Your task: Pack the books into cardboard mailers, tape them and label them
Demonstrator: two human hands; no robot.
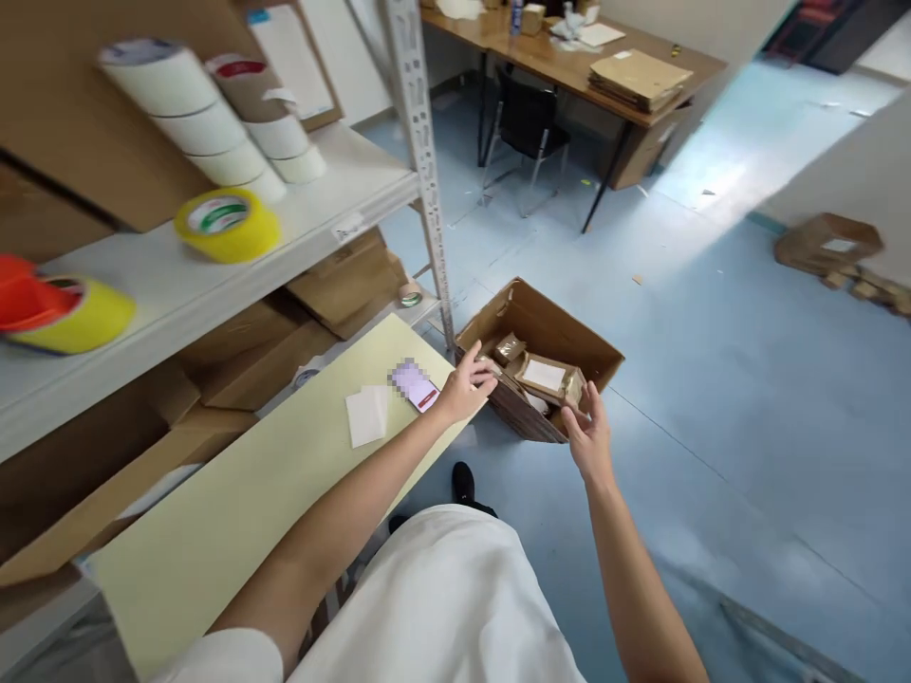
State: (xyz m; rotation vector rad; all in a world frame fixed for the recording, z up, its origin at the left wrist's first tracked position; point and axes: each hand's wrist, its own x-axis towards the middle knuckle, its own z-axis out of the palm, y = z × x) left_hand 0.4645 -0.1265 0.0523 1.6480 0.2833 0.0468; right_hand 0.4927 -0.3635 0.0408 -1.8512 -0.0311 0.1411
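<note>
Though apart, hands point(466, 384) point(587, 438) at carton point(551, 324).

One camera sat on the person's head. It looked forward and down, tilted a bit, close above the worktop point(234, 512) and the open box point(548, 327) on the floor point(712, 427).

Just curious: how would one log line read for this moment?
left hand open over cardboard box | right hand at labelled parcel
</note>
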